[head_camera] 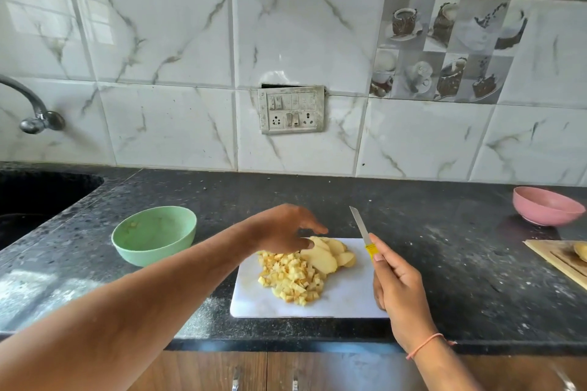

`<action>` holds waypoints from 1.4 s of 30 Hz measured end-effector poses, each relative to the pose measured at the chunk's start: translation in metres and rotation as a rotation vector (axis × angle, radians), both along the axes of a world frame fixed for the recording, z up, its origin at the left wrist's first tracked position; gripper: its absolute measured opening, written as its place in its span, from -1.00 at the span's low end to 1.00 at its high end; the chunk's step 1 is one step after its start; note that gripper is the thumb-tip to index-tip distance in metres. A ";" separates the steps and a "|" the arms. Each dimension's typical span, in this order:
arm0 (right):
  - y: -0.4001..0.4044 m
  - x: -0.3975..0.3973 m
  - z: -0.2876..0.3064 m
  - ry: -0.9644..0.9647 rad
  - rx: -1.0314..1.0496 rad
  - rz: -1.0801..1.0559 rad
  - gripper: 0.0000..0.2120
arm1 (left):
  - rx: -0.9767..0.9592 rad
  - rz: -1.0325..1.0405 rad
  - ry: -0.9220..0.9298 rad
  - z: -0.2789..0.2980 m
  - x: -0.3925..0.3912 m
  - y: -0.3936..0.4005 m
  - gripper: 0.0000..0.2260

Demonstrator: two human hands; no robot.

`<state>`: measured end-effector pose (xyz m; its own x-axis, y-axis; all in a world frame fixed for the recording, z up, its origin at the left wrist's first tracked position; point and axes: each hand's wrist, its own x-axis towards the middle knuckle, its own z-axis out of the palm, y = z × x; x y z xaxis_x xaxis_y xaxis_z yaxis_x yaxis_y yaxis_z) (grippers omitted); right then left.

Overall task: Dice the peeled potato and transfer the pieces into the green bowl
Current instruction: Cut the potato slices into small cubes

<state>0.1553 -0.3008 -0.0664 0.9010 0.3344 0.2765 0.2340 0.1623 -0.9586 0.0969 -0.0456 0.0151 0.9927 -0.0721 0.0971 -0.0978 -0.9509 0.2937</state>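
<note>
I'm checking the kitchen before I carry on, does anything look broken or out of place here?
Yes: the switch plate on the tiled wall sits askew, with a dark open gap in the tile above its top edge. On the white cutting board the diced potato and slices lie tidy, none spilled.

A home kitchen is indicated by a dark granite counter, a sink with wall tap, marble-patterned tiles and cabinet doors below.

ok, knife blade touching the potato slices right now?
Apart. The head view shows the knife raised in the right hand, blade angled up over the dark counter, with a clear gap to the potato slices.
</note>
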 end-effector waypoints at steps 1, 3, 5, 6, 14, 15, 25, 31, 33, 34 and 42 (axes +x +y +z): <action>0.000 0.000 0.000 -0.002 0.000 0.001 -0.65 | 0.061 -0.033 0.019 -0.002 0.002 -0.004 -0.60; 0.000 0.001 -0.001 -0.004 -0.004 0.001 -0.65 | 0.164 -0.057 0.035 -0.006 0.006 -0.012 -0.59; 0.000 0.002 -0.002 -0.009 -0.005 -0.009 -0.65 | 0.234 -0.056 0.019 -0.008 0.009 -0.019 -0.58; 0.000 0.002 -0.003 -0.011 -0.007 -0.012 -0.66 | 0.254 -0.057 0.015 -0.009 0.010 -0.021 -0.58; -0.001 0.005 -0.005 -0.012 -0.004 -0.005 -0.66 | 0.363 -0.076 -0.015 -0.010 0.009 -0.026 -0.63; 0.000 0.005 -0.005 -0.013 -0.004 -0.007 -0.66 | 0.372 -0.077 -0.029 -0.010 0.009 -0.026 -0.65; 0.000 0.008 -0.008 0.000 0.005 -0.007 -0.64 | 0.023 0.137 -0.158 -0.004 -0.006 -0.002 -0.80; 0.001 0.006 -0.007 -0.035 -0.014 -0.021 -0.65 | -0.542 0.436 -0.347 -0.056 -0.055 0.030 -0.59; 0.001 0.006 -0.008 -0.046 -0.030 -0.032 -0.65 | -0.648 0.452 -0.330 -0.081 -0.081 0.039 -0.61; 0.002 0.006 -0.008 -0.044 -0.036 -0.035 -0.65 | -0.673 0.457 -0.326 -0.092 -0.094 0.042 -0.62; 0.005 -0.004 -0.004 -0.131 -0.249 -0.072 -0.65 | -0.522 0.463 -0.268 -0.097 -0.127 0.033 -0.61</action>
<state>0.1511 -0.2959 -0.0706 0.8869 0.3429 0.3096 0.3610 -0.0962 -0.9276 -0.0297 -0.0131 -0.0821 0.8478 0.4691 0.2474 0.1465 -0.6555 0.7409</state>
